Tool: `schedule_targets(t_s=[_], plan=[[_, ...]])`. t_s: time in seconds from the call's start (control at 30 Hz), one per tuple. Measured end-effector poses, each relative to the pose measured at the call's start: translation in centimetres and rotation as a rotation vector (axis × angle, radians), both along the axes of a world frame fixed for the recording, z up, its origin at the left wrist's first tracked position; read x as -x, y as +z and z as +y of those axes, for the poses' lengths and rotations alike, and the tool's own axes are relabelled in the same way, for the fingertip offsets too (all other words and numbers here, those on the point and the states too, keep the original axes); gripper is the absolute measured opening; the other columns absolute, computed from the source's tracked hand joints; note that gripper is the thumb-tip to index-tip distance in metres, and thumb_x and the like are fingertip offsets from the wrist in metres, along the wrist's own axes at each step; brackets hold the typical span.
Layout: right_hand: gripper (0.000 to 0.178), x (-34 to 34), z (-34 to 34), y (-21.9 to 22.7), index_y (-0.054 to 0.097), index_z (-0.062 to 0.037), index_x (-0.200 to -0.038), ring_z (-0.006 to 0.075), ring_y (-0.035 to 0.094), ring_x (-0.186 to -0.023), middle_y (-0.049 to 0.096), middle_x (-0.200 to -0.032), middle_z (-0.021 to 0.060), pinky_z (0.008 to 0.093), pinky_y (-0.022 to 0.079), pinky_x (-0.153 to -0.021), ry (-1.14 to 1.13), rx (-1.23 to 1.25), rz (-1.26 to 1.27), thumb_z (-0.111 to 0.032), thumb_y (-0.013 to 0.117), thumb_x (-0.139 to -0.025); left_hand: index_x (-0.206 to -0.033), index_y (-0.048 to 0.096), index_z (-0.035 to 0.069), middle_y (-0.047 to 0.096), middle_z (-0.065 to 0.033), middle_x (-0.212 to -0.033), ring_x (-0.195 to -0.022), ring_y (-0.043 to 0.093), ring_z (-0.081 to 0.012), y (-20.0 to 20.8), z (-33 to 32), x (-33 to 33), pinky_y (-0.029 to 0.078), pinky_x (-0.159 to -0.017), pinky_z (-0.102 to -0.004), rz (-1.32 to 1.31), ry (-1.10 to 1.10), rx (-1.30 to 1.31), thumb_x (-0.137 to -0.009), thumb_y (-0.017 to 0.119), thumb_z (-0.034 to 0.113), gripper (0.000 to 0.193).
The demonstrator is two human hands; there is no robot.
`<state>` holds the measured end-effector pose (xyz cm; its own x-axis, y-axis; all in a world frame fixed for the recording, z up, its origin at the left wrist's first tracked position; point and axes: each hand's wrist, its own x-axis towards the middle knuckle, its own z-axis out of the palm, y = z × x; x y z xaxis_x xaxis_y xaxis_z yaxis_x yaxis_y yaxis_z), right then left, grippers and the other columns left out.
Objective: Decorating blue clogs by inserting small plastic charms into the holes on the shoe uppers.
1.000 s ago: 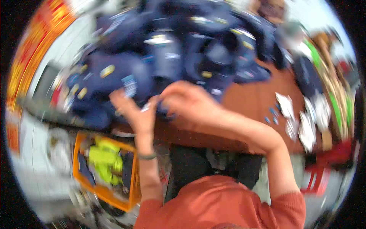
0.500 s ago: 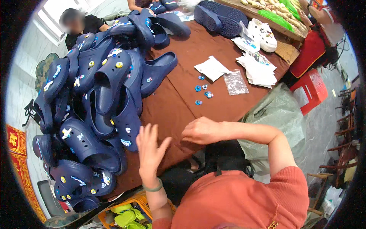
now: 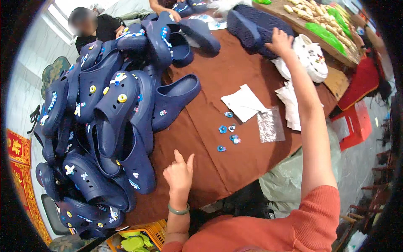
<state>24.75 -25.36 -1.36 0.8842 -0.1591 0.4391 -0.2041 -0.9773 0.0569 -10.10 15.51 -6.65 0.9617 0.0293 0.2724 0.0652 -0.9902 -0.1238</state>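
My right hand (image 3: pixel 280 43) reaches to the far right, fingers spread, at the edge of a pair of navy clogs (image 3: pixel 256 29) lying sole up. Whether it touches them I cannot tell. My left hand (image 3: pixel 178 173) hovers over the brown cloth (image 3: pixel 201 126), thumb and forefinger stretched out and the other fingers curled, with nothing visible in it. Between my arms lie several small blue shoe charms (image 3: pixel 222 129), some flower-shaped. Beside them are a folded white paper (image 3: pixel 243 102) and a clear plastic bag (image 3: pixel 270 126). My right forearm partly hides some white packets (image 3: pixel 289 101).
A tall heap of navy clogs (image 3: pixel 121 101) with colourful charms fills the left side. White clogs (image 3: pixel 311 59) stand beyond my right forearm, near a wooden tray (image 3: pixel 321 31) of pale roots. Another person (image 3: pixel 98 29) sits at the far left; another hand (image 3: pixel 170 13) works at the back.
My right hand has swung from the near middle out to the upturned clogs at the far right. My left hand has shifted slightly right and partly curled its fingers. The view has shifted too.
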Motion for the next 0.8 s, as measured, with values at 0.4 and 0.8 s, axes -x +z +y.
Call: schedule_targets(t_s=[0.4,0.8], plan=[[0.056,-2.9,-0.5,-1.7,0.060,0.0039,-0.093,0.0434,0.056,-0.090,0.060,-0.090,0.0284,0.0465,0.046,-0.083,0.417,-0.097,-0.123,-0.045,0.071,-0.068,-0.108,0.064,0.001,0.060,-0.0142,-0.064,-0.056,0.059,-0.0293,-1.7,3.1,-2.6,0.047,-0.055,-0.0393,-0.020,-0.046,0.369,-0.084,0.066,0.034,0.040],[0.045,43.8,-1.0,-17.8,0.059,-0.0076,-0.118,0.0232,0.059,-0.104,0.062,-0.112,0.0112,0.0452,0.038,-0.099,0.451,-0.256,0.897,-0.034,0.066,-0.081,-0.118,0.060,-0.002,0.060,-0.0097,-0.068,-0.060,0.052,-0.0124,0.1,-2.3,-0.2,0.044,-0.058,-0.0295,0.134,-0.137,0.726,-0.086,0.066,0.019,0.038]])
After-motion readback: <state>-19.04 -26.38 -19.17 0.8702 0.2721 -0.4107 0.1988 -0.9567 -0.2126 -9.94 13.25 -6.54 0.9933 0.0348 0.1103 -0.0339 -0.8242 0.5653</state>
